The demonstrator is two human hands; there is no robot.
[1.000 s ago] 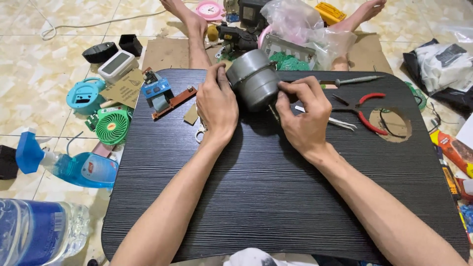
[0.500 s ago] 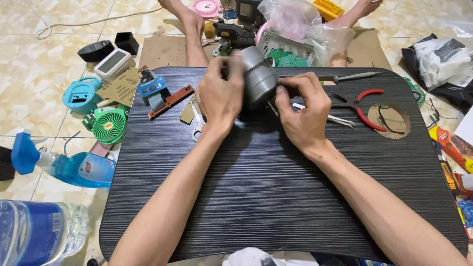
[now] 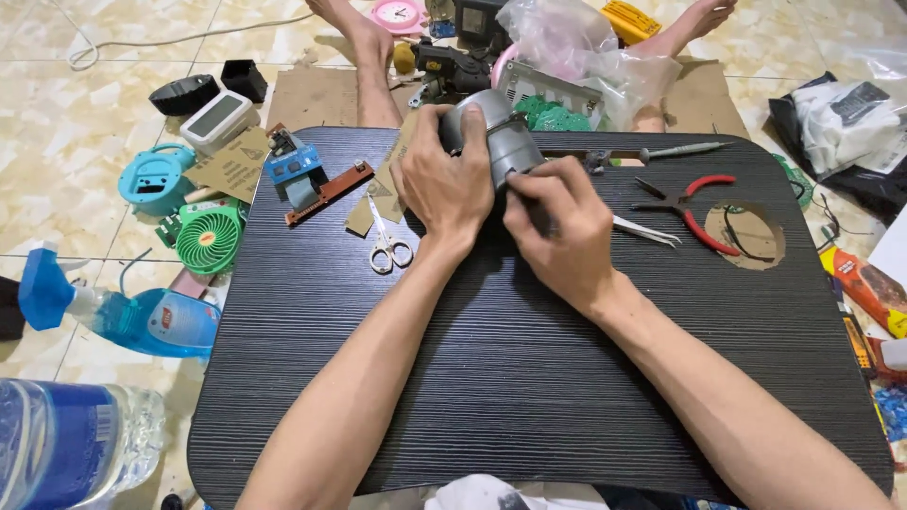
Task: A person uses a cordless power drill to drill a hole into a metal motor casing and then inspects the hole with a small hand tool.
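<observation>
Head view: black lap table (image 3: 529, 397) fills centre. Grey cylindrical housing (image 3: 505, 142), at 12 o'clock, has tipped more upright since a second ago. Left hand (image 3: 444, 184) wraps it closed; right hand (image 3: 557, 222) pinches a dark tool against its side. Scissors (image 3: 385, 241) lie at 9 o'clock.

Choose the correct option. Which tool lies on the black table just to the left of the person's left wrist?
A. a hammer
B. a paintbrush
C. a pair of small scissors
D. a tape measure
C: a pair of small scissors with pale handles lies flat on the black table beside the left hand, which grips the grey cylindrical part with the right hand.
</observation>
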